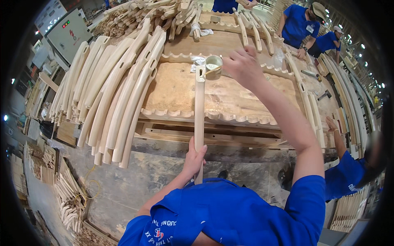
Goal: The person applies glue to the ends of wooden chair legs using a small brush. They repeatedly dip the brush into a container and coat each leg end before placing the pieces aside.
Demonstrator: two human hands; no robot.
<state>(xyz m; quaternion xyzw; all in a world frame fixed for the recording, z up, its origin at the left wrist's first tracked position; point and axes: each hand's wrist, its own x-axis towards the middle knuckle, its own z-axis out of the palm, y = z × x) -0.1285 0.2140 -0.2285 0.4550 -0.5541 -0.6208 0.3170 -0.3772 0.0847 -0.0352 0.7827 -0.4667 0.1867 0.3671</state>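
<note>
My left hand (194, 159) is wrapped round the lower part of a pale wooden chair leg (199, 104). The leg points away from me, its far end over the scalloped edge strips of the workbench. An oblong slot (200, 72) shows near that end, with whitish matter around it. My right hand (243, 63) is closed on a thin wooden stick (213, 70), whose tip reaches the slot. Right behind the stick stands a round cup (213, 63) with white, glue-like stuff in it. A crumpled white cloth (198, 61) lies left of the cup.
Many slotted curved legs (119, 94) lie stacked on the left. More wooden parts (135, 20) are heaped at the back. A hammer (324, 95) lies on the right. A co-worker in blue (349, 172) stands close on my right; others (301, 24) work across the bench.
</note>
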